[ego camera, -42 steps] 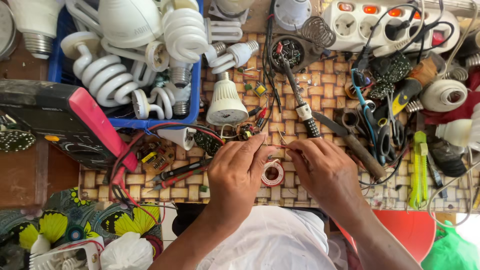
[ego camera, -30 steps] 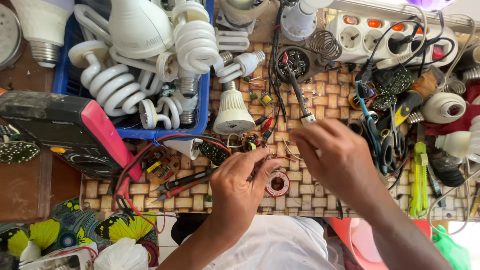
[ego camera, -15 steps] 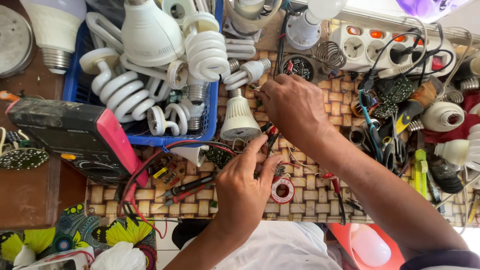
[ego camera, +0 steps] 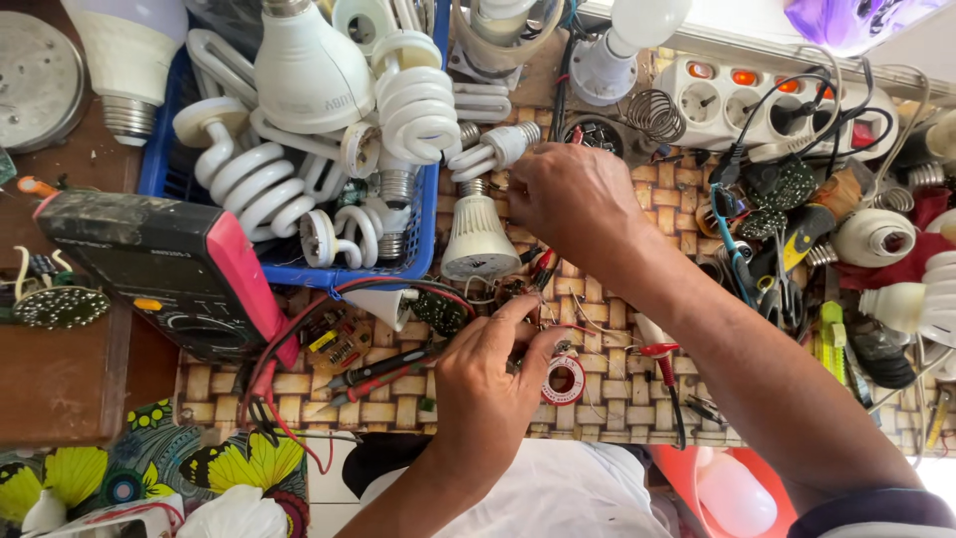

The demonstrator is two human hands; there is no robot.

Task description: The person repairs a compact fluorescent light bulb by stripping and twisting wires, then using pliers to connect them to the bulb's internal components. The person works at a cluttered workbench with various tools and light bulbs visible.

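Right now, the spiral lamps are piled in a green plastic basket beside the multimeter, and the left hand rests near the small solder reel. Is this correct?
Not quite: the basket holding the spiral lamps is blue, not green, as the head view shows. The rest stands: it sits beside the multimeter, and the left hand rests near the small solder reel.

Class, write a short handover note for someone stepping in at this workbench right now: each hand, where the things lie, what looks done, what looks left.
Left hand: fingers pinch a small part beside the solder reel; what the part is cannot be told.
Right hand: reaching to the back of the woven mat, fingers by a spiral lamp's base; hold unclear.
White bulb lies on the mat by the blue basket of lamps; multimeter at left, its probes on the mat.
Done: loose circuit boards lie out.
Left: nothing looks reassembled.
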